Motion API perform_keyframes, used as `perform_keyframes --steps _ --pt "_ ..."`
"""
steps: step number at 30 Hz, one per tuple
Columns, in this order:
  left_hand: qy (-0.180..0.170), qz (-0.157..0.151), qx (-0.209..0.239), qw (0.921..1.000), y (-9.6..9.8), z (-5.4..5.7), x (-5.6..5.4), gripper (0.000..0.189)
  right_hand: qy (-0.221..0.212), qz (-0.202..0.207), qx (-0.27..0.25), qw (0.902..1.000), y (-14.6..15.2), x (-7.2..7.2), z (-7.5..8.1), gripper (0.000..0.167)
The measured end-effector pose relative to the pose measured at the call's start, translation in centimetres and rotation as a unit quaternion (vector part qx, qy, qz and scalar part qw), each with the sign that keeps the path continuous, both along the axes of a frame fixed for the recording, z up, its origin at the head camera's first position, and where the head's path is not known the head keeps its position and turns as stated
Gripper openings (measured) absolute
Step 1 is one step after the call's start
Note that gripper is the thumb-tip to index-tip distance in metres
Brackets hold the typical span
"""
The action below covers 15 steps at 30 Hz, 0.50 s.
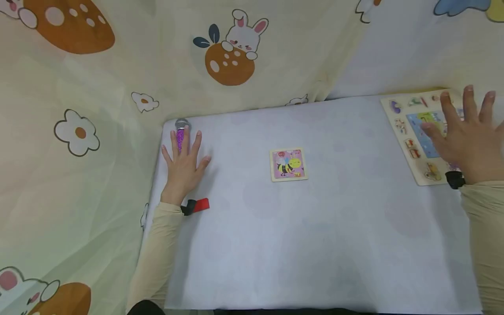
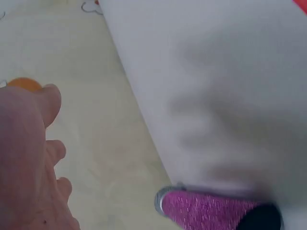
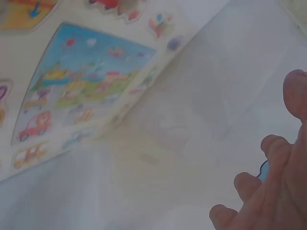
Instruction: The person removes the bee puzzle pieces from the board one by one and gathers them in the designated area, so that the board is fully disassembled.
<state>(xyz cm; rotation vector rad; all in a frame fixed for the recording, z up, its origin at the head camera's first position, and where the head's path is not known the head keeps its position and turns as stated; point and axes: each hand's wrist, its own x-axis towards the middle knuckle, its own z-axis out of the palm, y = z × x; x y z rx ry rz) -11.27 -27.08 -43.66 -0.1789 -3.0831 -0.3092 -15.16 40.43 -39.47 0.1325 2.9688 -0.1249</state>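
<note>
My left hand (image 1: 182, 173) is spread above the far left corner of the white table, over a toy microphone (image 1: 180, 134) with a silver head and purple glitter handle. In the left wrist view the microphone (image 2: 206, 208) lies apart from the fingers. At the far right, my right hand (image 1: 470, 140) hovers with spread fingers over a picture puzzle board (image 1: 409, 135), covering part of it. The right wrist view shows the board (image 3: 91, 81) with its blue central scene, away from the fingertips. Both hands hold nothing.
A small square bee picture puzzle (image 1: 289, 164) lies mid-table between the hands. Patterned cloth (image 1: 118, 78) with rabbits and flowers hangs behind and left of the white tabletop (image 1: 315, 245). A red strap end (image 1: 201, 204) sticks out from the left wrist.
</note>
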Motion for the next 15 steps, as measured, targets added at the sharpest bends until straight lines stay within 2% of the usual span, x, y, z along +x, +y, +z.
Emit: perform_keyframes --steps 4,8,12,15 --pt "0.000 -0.024 -0.016 0.9996 2.1 -0.7 -0.4 0.078 0.004 0.039 -0.014 0.9991 -1.7 -0.9 -0.8 0.094" --pt "-0.027 -0.067 -0.024 0.9971 5.7 -2.0 -0.4 0.078 0.025 0.110 -0.054 0.9921 -5.4 -2.0 -2.6 0.086" --pt "-0.059 -0.115 -0.009 0.9916 9.6 -3.8 0.5 0.080 0.035 0.183 -0.083 0.9789 -10.4 -2.9 -4.6 0.078" --pt "-0.065 -0.141 0.013 0.9878 12.3 -5.0 1.5 0.082 0.031 0.224 -0.094 0.9696 -14.4 -3.3 -5.7 0.076"
